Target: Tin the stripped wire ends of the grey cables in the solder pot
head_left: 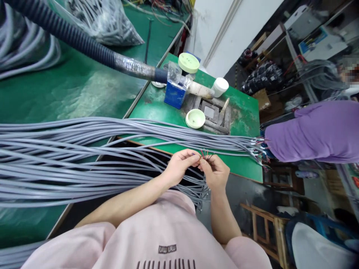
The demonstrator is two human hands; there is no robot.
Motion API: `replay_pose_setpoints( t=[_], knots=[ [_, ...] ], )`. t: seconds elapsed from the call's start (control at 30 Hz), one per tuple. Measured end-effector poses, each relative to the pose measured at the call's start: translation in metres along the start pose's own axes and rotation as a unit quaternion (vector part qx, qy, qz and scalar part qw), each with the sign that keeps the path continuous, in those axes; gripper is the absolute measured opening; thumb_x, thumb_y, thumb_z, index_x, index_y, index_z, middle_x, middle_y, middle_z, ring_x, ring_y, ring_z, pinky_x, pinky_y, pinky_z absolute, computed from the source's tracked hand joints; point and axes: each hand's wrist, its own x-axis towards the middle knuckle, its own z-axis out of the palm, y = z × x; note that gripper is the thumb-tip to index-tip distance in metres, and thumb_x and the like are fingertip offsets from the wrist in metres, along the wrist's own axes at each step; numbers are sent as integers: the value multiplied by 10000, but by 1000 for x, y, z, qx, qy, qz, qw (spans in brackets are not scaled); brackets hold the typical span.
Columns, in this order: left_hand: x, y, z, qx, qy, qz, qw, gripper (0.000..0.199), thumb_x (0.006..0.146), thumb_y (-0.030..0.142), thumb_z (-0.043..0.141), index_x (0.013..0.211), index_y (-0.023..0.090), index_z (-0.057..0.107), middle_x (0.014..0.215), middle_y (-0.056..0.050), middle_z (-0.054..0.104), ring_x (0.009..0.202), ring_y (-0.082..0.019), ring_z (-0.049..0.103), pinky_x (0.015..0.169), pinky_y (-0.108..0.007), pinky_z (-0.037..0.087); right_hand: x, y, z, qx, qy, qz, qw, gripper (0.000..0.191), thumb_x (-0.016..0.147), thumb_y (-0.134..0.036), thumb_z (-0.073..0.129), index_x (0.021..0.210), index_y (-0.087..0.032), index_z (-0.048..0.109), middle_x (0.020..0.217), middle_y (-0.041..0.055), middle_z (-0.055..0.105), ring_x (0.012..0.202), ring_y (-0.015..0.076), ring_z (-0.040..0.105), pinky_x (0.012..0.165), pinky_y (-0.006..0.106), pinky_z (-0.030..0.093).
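Left hand [179, 166] & right hand [214, 172] together, each grip pinched on thin red/dark stripped wire ends [204, 154], just off green counter [157, 108] edge, beside long grey cable bundle [84, 149]. Purple-sleeved co-worker [311, 130] at far right.

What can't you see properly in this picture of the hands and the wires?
- Head view: the thin coloured wire ends pinched between the left hand and right hand are too small to count.
- The grey cable bundle runs off the left edge.
- The purple sleeve of a nearby person is cut by the right edge.
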Motion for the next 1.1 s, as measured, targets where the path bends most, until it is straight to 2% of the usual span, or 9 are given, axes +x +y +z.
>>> replay_pose_setpoints(
  t=[0.2, 0.37, 0.6, 0.8, 0.97, 1.1],
  knots=[
    [0, 1, 2, -6, 24, -22, 999, 254, 563, 315, 828, 633, 132, 667, 613, 13, 628, 562, -70, 515, 595, -213, 407, 1, 1, 0, 40, 6, 6, 999, 141, 749, -261, 697, 713, -191, 580, 637, -39, 570, 555, 94, 531, 534, 217, 452],
    [1, 2, 0, -3, 20, -8, 1000, 221, 575, 303, 820, 625, 135, 685, 596, 9, 636, 556, -71, 514, 603, -217, 412, 3, -2, -2, 35, -26, 7, 999, 67, 797, -250, 646, 762, -193, 646, 655, -24, 619, 574, 103, 557, 555, 223, 464],
    [4, 0, -5, -16, 16, -14, 1000, 206, 561, 275, 829, 676, 143, 720, 627, -3, 669, 577, -82, 559, 618, -218, 440, 6, -4, 0, 27, -9, 16, 999, 123, 809, -287, 631, 734, -192, 653, 632, -23, 623, 538, 100, 552, 525, 216, 460],
    [5, -2, -8, 35, 4, 38, 999, 150, 656, 275, 774, 700, 150, 705, 634, -2, 675, 602, -107, 603, 644, -240, 480, 8, -1, 6, 35, 20, 25, 999, 126, 806, -278, 640, 718, -188, 634, 613, -37, 589, 544, 93, 527, 543, 213, 450],
    [5, 0, -7, 100, 44, 78, 991, 196, 620, 300, 795, 665, 143, 686, 622, 3, 663, 595, -107, 591, 620, -236, 483, 10, -1, 9, 16, 48, 31, 998, 178, 808, -316, 636, 695, -182, 606, 616, -36, 560, 546, 92, 487, 554, 225, 437],
    [6, -1, -9, 113, 60, 86, 988, 218, 599, 313, 808, 653, 144, 682, 604, 12, 646, 568, -85, 557, 583, -209, 461, 12, -1, 9, 2, 37, 41, 998, 189, 830, -349, 602, 740, -183, 609, 632, -30, 552, 538, 93, 467, 535, 227, 416]
  ],
)
